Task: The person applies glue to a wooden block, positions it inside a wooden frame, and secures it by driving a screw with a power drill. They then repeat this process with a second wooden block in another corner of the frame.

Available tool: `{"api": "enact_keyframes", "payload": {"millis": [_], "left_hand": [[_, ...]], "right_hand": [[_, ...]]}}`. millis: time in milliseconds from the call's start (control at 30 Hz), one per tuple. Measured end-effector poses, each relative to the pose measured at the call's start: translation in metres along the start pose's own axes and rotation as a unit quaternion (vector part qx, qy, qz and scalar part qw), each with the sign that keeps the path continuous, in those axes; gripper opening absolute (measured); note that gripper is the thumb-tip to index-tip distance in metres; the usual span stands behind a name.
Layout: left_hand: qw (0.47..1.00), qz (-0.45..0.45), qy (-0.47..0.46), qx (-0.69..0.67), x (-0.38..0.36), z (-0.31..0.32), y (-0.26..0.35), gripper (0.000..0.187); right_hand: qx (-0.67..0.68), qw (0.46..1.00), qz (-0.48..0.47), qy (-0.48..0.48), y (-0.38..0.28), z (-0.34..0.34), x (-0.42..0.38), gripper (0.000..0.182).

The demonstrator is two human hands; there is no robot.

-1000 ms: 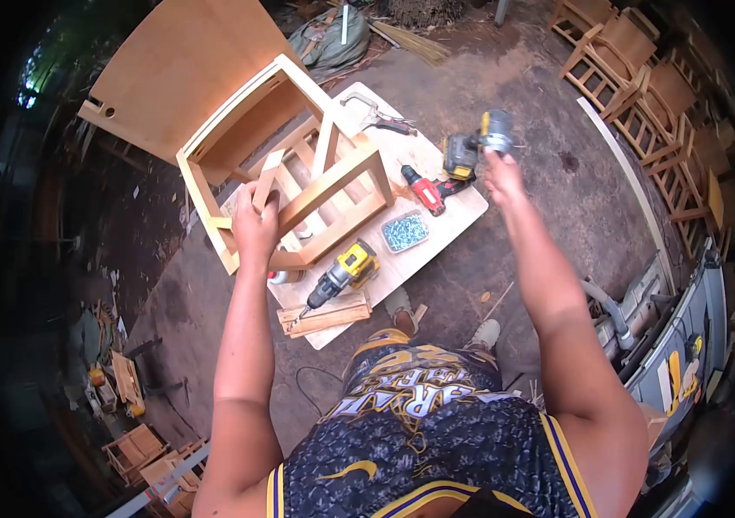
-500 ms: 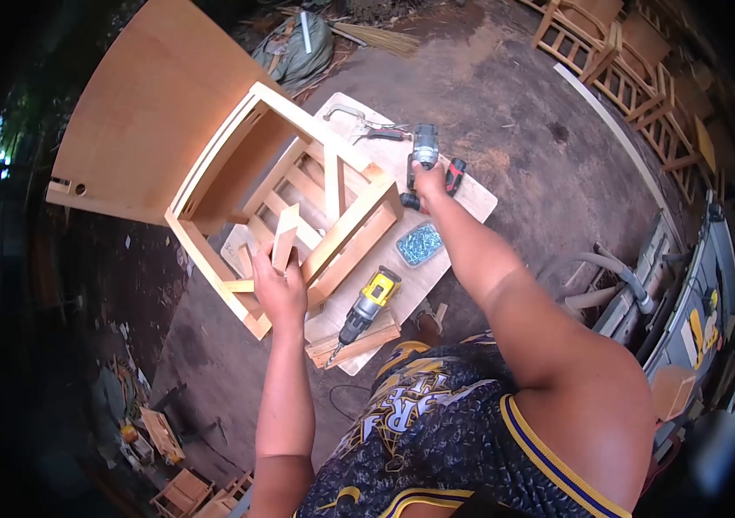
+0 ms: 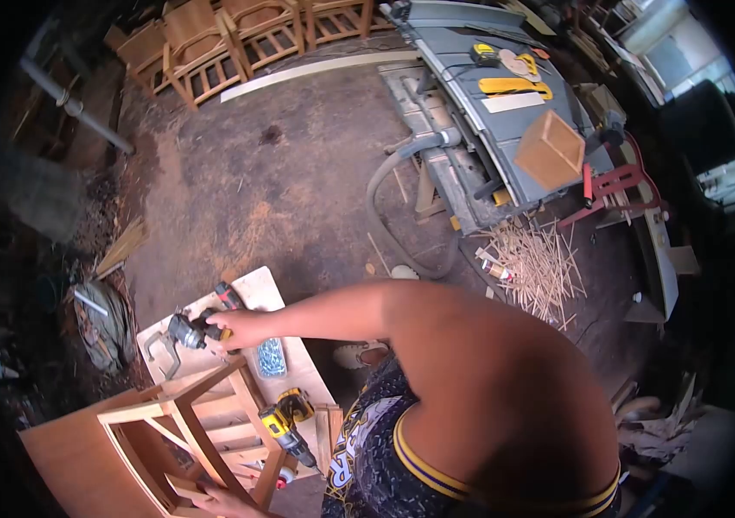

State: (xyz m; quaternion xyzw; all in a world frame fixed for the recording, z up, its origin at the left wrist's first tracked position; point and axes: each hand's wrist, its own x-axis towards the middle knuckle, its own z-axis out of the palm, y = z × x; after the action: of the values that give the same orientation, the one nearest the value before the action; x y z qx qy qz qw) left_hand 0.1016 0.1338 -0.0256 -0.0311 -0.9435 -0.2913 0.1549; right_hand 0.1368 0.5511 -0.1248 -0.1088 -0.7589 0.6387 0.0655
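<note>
Head view shows me, from afar, a light-brown wooden chair frame (image 3: 198, 439) at lower left, over a low, pale wooden counter (image 3: 302, 368). A yellow-and-black power drill (image 3: 285, 420) lies beside the frame. My right hand (image 3: 242, 330) grips a grey-and-black power driver (image 3: 186, 331) beyond it, near a clear plastic tub of bluish screws (image 3: 271, 358). My left hand (image 3: 228, 502), partly cut off, appears closed on a short wooden slat (image 3: 184, 488) at the frame.
</note>
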Motion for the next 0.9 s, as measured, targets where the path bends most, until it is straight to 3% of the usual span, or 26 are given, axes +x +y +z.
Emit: {"api": "enact_keyframes", "payload": {"millis": [33,67,100,167,233,267,300,367,400,467,533,567,633,767,800,867,900], "left_hand": [[0.977,0.123,0.005,0.177,-0.015,-0.013,0.061,0.037],[0.874,0.242,0.075,0.414,-0.031,-0.026,0.124,0.036],[0.741,0.324,0.180,0.561,-0.047,-0.040,0.187,0.037],[0.796,0.340,0.212,0.455,-0.058,-0.007,0.197,0.033],[0.928,0.304,0.093,0.196,-0.069,0.056,0.187,0.030],[0.971,0.236,-0.001,0.030,-0.071,0.097,0.179,0.029],[0.979,0.177,-0.081,-0.055,-0.087,0.132,0.188,0.028],[0.950,0.087,-0.241,-0.180,-0.125,0.199,0.228,0.028],[0.931,0.067,-0.287,-0.216,-0.151,0.216,0.242,0.028],[0.915,0.066,-0.324,-0.231,-0.198,0.239,0.258,0.030],[0.912,0.089,-0.329,-0.227,-0.244,0.250,0.258,0.033],[0.849,-0.059,-0.379,-0.363,-0.263,0.238,0.277,0.024],[0.841,-0.149,-0.387,-0.348,-0.280,0.189,0.301,0.022],[0.835,-0.266,-0.289,-0.386,-0.328,0.136,0.245,0.029],[0.856,-0.286,-0.253,-0.349,-0.340,0.118,0.232,0.031],[0.885,-0.309,-0.186,-0.295,-0.369,0.090,0.185,0.036],[0.881,-0.336,-0.154,-0.295,-0.380,0.071,0.177,0.035]], "right_hand": [[0.072,0.996,-0.034,-0.039,-0.012,-0.055,-0.031,0.060],[0.019,0.994,-0.107,0.017,-0.018,-0.111,-0.067,0.047],[-0.027,0.995,-0.082,0.057,-0.052,-0.180,-0.110,0.040],[-0.087,0.966,-0.048,0.239,-0.069,-0.292,-0.188,0.029],[-0.195,0.906,-0.003,0.376,-0.085,-0.395,-0.261,0.018],[-0.220,0.871,0.012,0.439,-0.094,-0.433,-0.300,0.014],[-0.244,0.833,0.024,0.496,-0.102,-0.495,-0.343,0.013],[-0.284,0.817,-0.008,0.502,-0.104,-0.532,-0.369,0.016],[-0.243,0.837,-0.039,0.488,-0.110,-0.531,-0.363,0.021],[-0.202,0.877,0.003,0.437,-0.087,-0.520,-0.349,0.030],[-0.185,0.923,-0.041,0.335,-0.057,-0.479,-0.318,0.022],[-0.179,0.936,-0.064,0.297,-0.038,-0.452,-0.302,0.019],[-0.147,0.971,-0.068,0.176,0.010,-0.398,-0.273,0.012],[-0.102,0.989,0.001,-0.103,0.052,-0.283,-0.241,0.021],[-0.103,0.987,-0.006,-0.123,0.048,-0.261,-0.234,0.021],[-0.143,0.945,-0.067,-0.287,0.035,-0.213,-0.223,0.026],[-0.147,0.938,-0.077,-0.304,0.026,-0.190,-0.218,0.026]]}}
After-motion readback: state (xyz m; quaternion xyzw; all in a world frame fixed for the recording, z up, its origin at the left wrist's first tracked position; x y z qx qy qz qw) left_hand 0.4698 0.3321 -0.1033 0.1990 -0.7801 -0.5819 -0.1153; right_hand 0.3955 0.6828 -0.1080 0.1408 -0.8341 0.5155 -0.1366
